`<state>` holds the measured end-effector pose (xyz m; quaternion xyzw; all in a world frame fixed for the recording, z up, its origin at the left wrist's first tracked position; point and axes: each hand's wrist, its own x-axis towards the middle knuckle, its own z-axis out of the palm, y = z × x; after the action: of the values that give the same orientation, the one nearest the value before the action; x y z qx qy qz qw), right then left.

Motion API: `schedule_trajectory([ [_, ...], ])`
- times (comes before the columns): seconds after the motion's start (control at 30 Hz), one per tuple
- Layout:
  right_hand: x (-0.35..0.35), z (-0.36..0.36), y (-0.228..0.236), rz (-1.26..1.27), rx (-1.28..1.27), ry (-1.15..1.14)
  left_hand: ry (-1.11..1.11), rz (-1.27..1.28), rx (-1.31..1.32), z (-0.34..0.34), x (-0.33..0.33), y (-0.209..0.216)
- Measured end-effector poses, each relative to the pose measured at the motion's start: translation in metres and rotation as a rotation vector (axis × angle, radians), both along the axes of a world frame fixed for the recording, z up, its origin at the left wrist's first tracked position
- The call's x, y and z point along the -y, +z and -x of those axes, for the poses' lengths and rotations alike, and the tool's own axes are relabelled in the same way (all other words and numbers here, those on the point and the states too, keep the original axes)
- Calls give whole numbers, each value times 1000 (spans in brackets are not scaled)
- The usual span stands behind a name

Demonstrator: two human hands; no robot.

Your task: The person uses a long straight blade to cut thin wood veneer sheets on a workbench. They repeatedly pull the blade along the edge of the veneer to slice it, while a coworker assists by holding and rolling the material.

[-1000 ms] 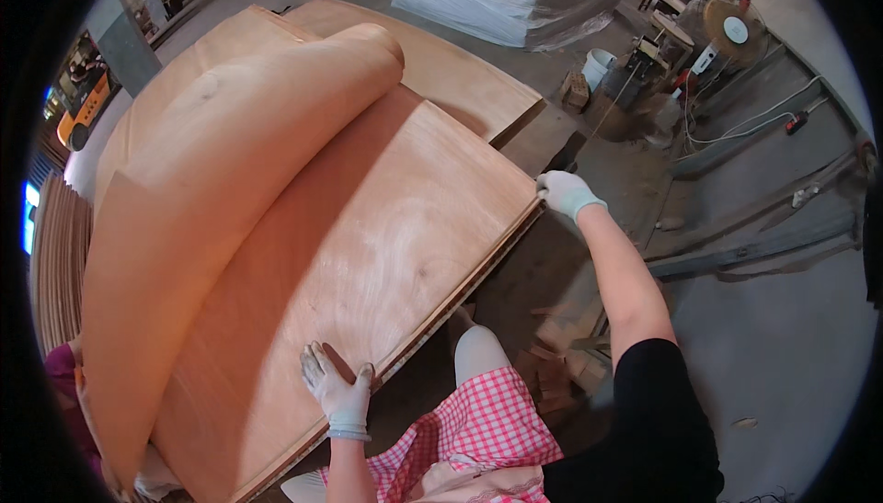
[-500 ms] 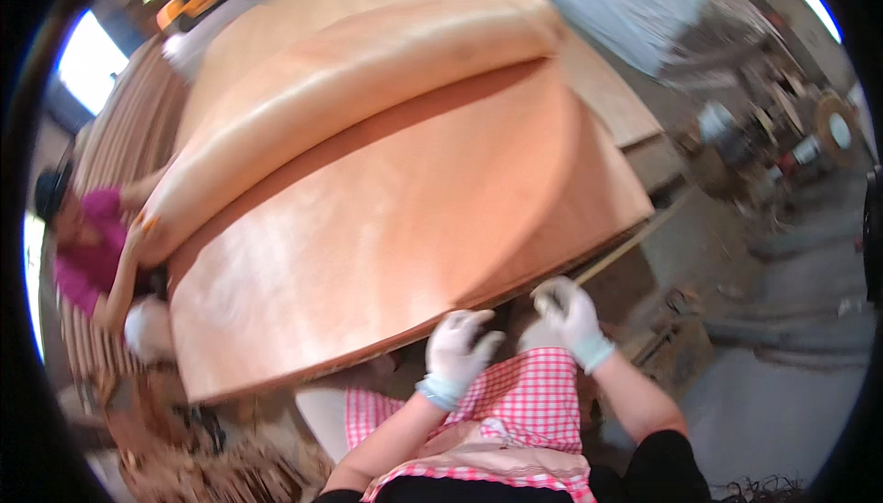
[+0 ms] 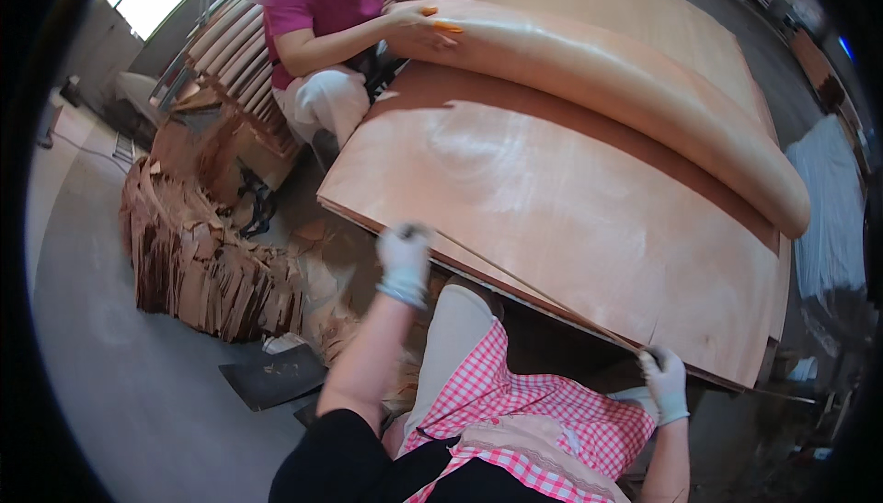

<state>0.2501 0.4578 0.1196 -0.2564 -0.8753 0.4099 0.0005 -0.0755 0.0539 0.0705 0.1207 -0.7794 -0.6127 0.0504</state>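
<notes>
A wide stack of thin reddish-tan wood veneer sheets (image 3: 552, 200) lies in front of me, its top sheet rolled back into a long roll (image 3: 635, 80). A thin brown strip (image 3: 538, 290) runs along the near edge, stretched between my hands. My left hand (image 3: 403, 259), in a white glove and blurred by motion, is closed at the strip's left end, near the stack's left corner. Toward the right corner, my gloved right hand (image 3: 664, 382) pinches the other end. Across the stack, a co-worker's hand (image 3: 423, 29) with orange fingertips rests on the roll's left end.
The co-worker in a purple shirt (image 3: 317, 6) crouches at the far left, beside piled veneer (image 3: 239, 52). Torn brown veneer scraps (image 3: 202, 255) are heaped on the left floor, with a dark flat panel (image 3: 273, 377) nearer me. Pale plastic sheeting (image 3: 828, 209) lies at right.
My view has turned left, bringing the scrap heap into sight. My hands, close together before, are now far apart, with the thin strip visible between them. The roll remains folded back.
</notes>
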Motion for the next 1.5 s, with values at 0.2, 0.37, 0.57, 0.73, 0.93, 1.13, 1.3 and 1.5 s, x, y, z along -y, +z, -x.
schedule_trajectory([
  [0.2, -95, -32, -16, -244, 210, 1, 193, 487, -223, 151, 202, -33],
  [0.37, -105, -8, -19, -318, 392, -98, 93, 393, 125, 175, 213, -69],
  [0.57, -124, -5, -20, -312, 613, -115, 268, 984, 19, 146, 95, -25],
  [0.73, -119, 5, -30, -319, 610, -47, -747, 895, -250, -22, -157, -24],
  [0.93, -113, 0, -38, -331, 497, -66, -1197, 877, -493, -191, -356, -25],
  [1.13, -210, -92, -23, -176, 347, -124, -1219, 899, -416, -187, -354, -27],
  [1.3, -337, -202, -14, -445, 541, -328, -1241, 943, -415, -186, -352, -31],
  [1.5, -368, -236, -72, -256, 418, -741, -1229, 935, -456, -187, -351, -29],
])
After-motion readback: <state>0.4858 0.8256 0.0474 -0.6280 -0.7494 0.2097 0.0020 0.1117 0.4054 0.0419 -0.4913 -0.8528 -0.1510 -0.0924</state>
